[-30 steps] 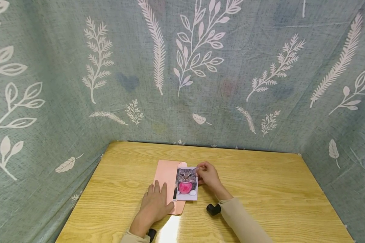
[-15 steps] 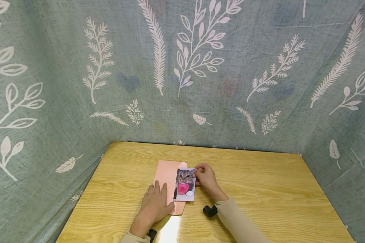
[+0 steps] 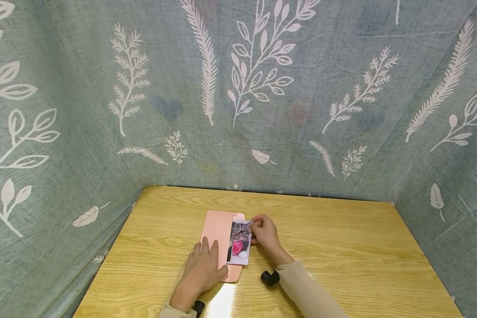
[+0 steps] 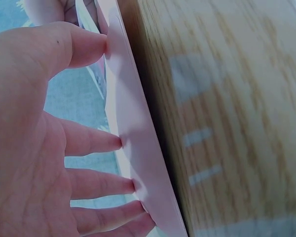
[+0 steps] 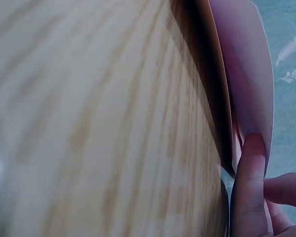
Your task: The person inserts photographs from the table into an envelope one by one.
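A pink envelope point(image 3: 218, 225) lies on the table, its opening and flap on the right side. My left hand point(image 3: 202, 267) rests on its lower left part with straight, spread fingers; in the left wrist view the fingertips point(image 4: 130, 185) press on the pink paper. A photo card of a cat with a pinkish-red round shape point(image 3: 240, 247) sticks out of the opening, its left part inside the envelope. My right hand point(image 3: 267, 234) pinches the card's right edge. In the right wrist view the card's pale underside point(image 5: 249, 69) is raised above the flap, the fingers at its edge.
The wooden table point(image 3: 334, 238) extends around the envelope on all sides. A grey-green leaf-patterned cloth point(image 3: 222, 154) hangs behind and at both sides. Black wrist-worn pieces point(image 3: 270, 278) sit at both wrists. Bright glare point(image 3: 221, 300) lies on the table near the front.
My right hand has moved left with the cat card, and less of the card shows outside the envelope. The left hand and the envelope have stayed in place.
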### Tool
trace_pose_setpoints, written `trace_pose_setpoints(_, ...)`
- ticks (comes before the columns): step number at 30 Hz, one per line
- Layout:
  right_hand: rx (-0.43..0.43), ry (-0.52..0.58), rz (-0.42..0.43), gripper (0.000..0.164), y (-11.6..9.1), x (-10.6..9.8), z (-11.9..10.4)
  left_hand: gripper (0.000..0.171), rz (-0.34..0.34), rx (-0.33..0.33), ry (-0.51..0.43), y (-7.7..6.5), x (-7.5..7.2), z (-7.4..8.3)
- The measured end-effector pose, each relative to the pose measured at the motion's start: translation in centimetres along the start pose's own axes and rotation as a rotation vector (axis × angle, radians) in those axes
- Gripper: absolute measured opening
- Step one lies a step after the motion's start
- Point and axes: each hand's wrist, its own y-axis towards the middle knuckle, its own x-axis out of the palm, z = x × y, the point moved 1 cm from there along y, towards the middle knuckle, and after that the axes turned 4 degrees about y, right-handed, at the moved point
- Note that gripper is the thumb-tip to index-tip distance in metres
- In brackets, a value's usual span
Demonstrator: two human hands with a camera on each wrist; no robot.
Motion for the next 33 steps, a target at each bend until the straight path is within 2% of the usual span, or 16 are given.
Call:
trace_pose_setpoints(11, -0.023, -0.014, -0.003, 0.020, -0.1, 0.8, -0.2, 0.080, -0.010, -0.003, -0.001, -0.1, -0.1, 0.1)
trace_pose_setpoints(24, -0.061, -0.090, -0.004, 0.018, -0.2, 1.5, -0.6, 0.079, -0.012, 0.004, -0.001, 0.0, -0.2, 0.1)
trace_pose_setpoints(33, -0.061, -0.107, 0.003, 0.019, -0.1, 1.9, -0.8, 0.080, -0.015, -0.003, 0.008, 0.1, -0.1, 0.1)
